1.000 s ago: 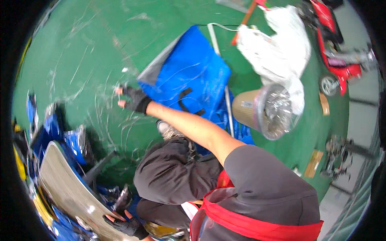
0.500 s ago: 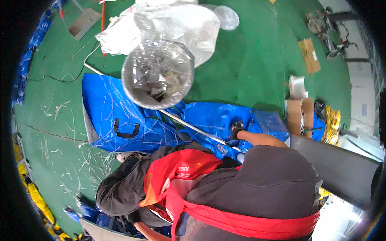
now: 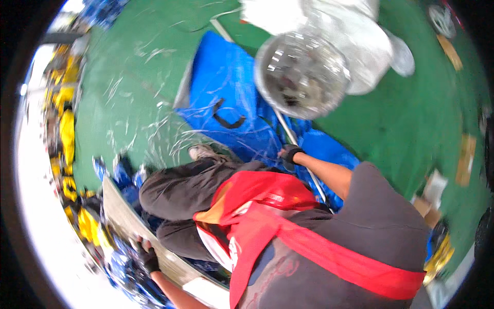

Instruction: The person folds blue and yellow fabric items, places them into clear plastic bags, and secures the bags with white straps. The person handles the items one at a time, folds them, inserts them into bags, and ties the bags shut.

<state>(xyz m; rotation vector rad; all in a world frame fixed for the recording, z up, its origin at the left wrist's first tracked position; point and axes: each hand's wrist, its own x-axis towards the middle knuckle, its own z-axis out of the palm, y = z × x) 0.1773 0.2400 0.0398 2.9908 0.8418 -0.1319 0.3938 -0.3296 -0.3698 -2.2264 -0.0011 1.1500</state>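
My left hand (image 3: 147, 256), in a black fingerless glove, reaches over the edge of a long grey board (image 3: 121, 211) at lower left. Its fingers look spread, close to a heap of blue plastic-wrapped packages (image 3: 126, 270). In front of my knees, my right hand (image 3: 289, 154), gloved the same way, is over a thin white pole (image 3: 286, 127) and a blue sheet (image 3: 327, 149). Its fingertips are small and blurred, so their grip is unclear. A blue bag (image 3: 221, 90) with a black strap handle lies left of the pole.
A round grey bin (image 3: 262, 77) lined with clear plastic stands ahead, beside white sacks (image 3: 355, 46). Plastic strips (image 3: 128, 123) litter the green floor. Yellow-and-black bundles (image 3: 67, 134) line the far left; a cardboard box (image 3: 426, 210) sits at right.
The view has swung left, shifting the scene rightward. My left hand has come out from beside my legs to the board's outer side. My right hand has moved left across the white pole.
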